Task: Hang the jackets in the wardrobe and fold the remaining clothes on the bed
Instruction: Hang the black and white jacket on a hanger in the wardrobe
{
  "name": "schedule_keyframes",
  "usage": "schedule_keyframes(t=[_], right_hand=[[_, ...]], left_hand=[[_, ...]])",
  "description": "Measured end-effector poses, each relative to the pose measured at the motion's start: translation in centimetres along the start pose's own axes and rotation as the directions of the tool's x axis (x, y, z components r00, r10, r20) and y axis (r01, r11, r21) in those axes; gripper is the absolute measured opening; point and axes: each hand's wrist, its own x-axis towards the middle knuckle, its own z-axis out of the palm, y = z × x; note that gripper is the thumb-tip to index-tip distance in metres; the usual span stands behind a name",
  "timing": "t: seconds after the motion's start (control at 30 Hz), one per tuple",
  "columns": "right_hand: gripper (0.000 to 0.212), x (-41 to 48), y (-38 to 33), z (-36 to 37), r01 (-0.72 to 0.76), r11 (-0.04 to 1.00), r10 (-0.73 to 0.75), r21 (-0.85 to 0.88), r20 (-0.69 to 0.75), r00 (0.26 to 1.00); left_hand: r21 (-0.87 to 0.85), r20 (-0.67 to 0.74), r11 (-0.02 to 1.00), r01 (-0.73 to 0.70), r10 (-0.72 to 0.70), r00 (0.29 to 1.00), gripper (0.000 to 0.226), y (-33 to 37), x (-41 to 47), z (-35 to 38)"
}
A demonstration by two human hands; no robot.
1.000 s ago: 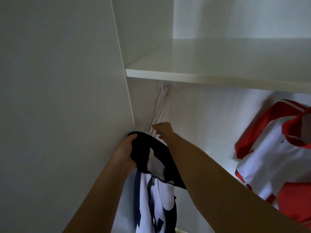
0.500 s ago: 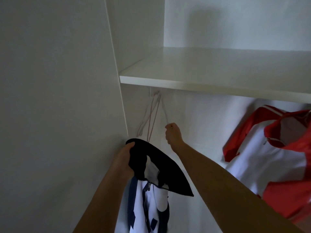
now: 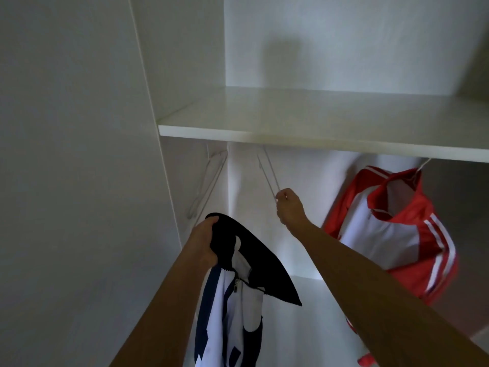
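I face the inside of a white wardrobe. My left hand (image 3: 205,241) grips the dark collar of a navy and white zip jacket (image 3: 232,295), which hangs down below it. My right hand (image 3: 289,209) is closed on the lower end of a thin wire hanger (image 3: 267,170) that hangs from under the shelf (image 3: 317,123). Several more empty wire hangers (image 3: 209,181) hang to the left, near the wardrobe's side wall. A red and white jacket (image 3: 397,229) hangs on its own hanger at the right.
The white side panel (image 3: 79,154) of the wardrobe fills the left. The rail under the shelf is hidden by the shelf's front edge. Bare back wall shows between the hanger I hold and the red jacket.
My right hand has drawn one hanger to the right, away from the bunch at the left. The camera has tilted so the shelf sits lower in view. My left hand keeps hold of the jacket.
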Motion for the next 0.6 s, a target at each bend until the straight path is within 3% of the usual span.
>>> schedule_keyframes(t=[0.27,0.43,0.6], right_hand=[[0.025,-5.3,2.3,-7.9,-0.104,0.985,0.098,0.135,0.052,0.994],[0.035,-10.6,6.5,-11.9,-0.059,0.972,0.051,0.226,0.041,0.998],[0.012,-10.7,7.9,-12.7,-0.170,0.974,0.174,0.147,-0.009,0.985]], left_hand=[[0.128,0.049,0.991,0.036,-0.043,0.998,0.020,-1.9,0.6,4.0],[0.223,0.077,0.974,0.032,-0.050,0.996,0.023,-3.3,1.2,6.1],[0.302,0.104,0.952,0.051,-0.086,0.991,0.022,-4.9,1.7,8.2]])
